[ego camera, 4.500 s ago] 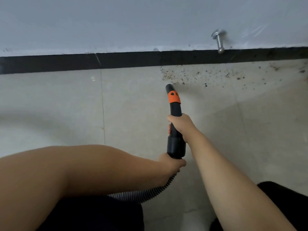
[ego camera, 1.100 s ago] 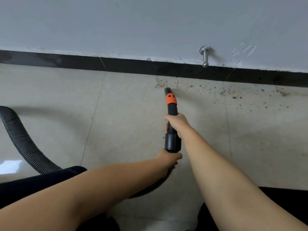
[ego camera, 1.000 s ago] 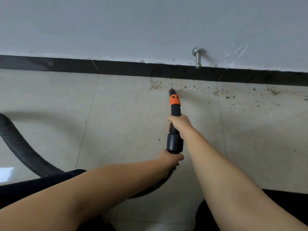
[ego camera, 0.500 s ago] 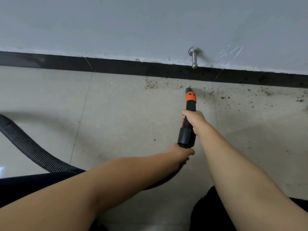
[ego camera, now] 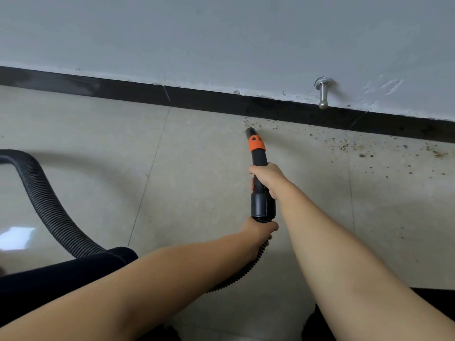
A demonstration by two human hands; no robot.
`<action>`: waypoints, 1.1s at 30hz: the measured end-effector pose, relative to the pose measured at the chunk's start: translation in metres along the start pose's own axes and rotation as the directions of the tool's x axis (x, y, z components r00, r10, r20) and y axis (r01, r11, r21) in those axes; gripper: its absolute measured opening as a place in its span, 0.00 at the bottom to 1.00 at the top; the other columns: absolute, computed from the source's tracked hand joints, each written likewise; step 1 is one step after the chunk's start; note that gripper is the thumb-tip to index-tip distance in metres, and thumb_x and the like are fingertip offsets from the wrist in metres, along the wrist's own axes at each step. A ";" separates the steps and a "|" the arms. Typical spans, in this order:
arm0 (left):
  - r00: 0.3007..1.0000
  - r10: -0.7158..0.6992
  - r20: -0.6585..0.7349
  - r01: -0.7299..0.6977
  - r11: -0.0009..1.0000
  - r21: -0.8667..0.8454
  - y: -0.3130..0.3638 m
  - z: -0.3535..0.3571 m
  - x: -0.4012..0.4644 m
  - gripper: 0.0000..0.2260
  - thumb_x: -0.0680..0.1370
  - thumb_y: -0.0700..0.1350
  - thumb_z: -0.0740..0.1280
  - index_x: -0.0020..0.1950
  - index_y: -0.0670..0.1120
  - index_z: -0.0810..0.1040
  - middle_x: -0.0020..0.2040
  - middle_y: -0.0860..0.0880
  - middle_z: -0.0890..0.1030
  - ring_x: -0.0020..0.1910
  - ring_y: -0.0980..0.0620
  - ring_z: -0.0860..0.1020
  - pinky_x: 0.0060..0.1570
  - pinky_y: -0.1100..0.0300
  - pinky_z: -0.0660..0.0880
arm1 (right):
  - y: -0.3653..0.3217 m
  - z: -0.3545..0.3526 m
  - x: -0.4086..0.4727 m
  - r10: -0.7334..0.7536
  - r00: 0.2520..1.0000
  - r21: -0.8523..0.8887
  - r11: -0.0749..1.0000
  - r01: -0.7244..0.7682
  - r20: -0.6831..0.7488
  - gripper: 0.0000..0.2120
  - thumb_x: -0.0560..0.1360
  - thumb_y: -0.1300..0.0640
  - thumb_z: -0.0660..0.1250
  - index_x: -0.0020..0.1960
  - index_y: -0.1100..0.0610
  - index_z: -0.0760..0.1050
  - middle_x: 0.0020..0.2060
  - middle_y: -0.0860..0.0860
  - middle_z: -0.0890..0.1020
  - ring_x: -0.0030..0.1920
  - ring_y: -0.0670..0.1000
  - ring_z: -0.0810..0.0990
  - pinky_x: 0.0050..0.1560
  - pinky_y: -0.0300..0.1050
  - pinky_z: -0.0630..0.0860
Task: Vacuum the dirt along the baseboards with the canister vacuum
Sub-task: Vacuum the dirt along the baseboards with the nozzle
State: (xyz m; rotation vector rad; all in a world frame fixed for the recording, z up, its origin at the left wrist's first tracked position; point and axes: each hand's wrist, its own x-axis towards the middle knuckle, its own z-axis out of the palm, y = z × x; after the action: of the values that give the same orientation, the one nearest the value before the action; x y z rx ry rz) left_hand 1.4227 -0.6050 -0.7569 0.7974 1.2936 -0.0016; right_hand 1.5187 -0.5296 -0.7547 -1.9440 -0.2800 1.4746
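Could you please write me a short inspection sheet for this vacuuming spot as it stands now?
Surface: pale tiled floor, dirt specks scattered along the black baseboard.
Job's things: black nozzle with orange collar, tip near the leftmost specks.
Clutter: nothing seen.
Hands: right hand grips the nozzle; left hand holds the hose end.
Cables: ribbed hose loops at left.
Surroundings: grey wall, metal door stop.

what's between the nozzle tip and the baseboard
In the head view, only a short strip of floor tile speckled with dirt lies between the nozzle tip and the baseboard; nothing else is there.
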 end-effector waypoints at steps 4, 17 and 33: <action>0.999 -0.006 -0.052 0.006 1.000 -0.009 0.003 -0.021 0.002 0.09 0.74 0.37 0.66 0.53 0.42 0.70 0.36 0.47 0.72 0.31 0.54 0.70 0.31 0.64 0.69 | -0.007 0.022 0.006 -0.012 0.999 0.006 1.000 0.011 0.035 0.05 0.73 0.65 0.62 0.41 0.59 0.67 0.29 0.55 0.73 0.25 0.52 0.71 0.29 0.42 0.72; 0.998 -0.018 0.060 0.009 0.990 0.144 0.015 0.011 0.016 0.12 0.74 0.38 0.67 0.56 0.42 0.70 0.35 0.47 0.73 0.32 0.52 0.71 0.33 0.62 0.71 | 0.001 -0.032 0.009 0.029 0.985 0.125 0.992 -0.008 -0.168 0.05 0.72 0.65 0.62 0.43 0.58 0.67 0.29 0.55 0.73 0.25 0.52 0.72 0.31 0.43 0.73; 0.995 0.019 0.100 -0.033 0.989 0.142 0.031 0.045 0.024 0.09 0.74 0.38 0.66 0.53 0.43 0.71 0.35 0.47 0.73 0.32 0.52 0.70 0.34 0.62 0.70 | -0.009 -0.075 0.015 0.059 0.975 0.184 0.983 -0.019 -0.213 0.05 0.73 0.66 0.63 0.43 0.59 0.67 0.31 0.54 0.72 0.26 0.51 0.71 0.27 0.41 0.72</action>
State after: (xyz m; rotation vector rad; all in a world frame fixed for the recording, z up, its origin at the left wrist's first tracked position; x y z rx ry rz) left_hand 1.4815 -0.5952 -0.7592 0.9263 1.1990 -0.1132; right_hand 1.5941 -0.5431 -0.7508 -1.9502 -0.0086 1.2506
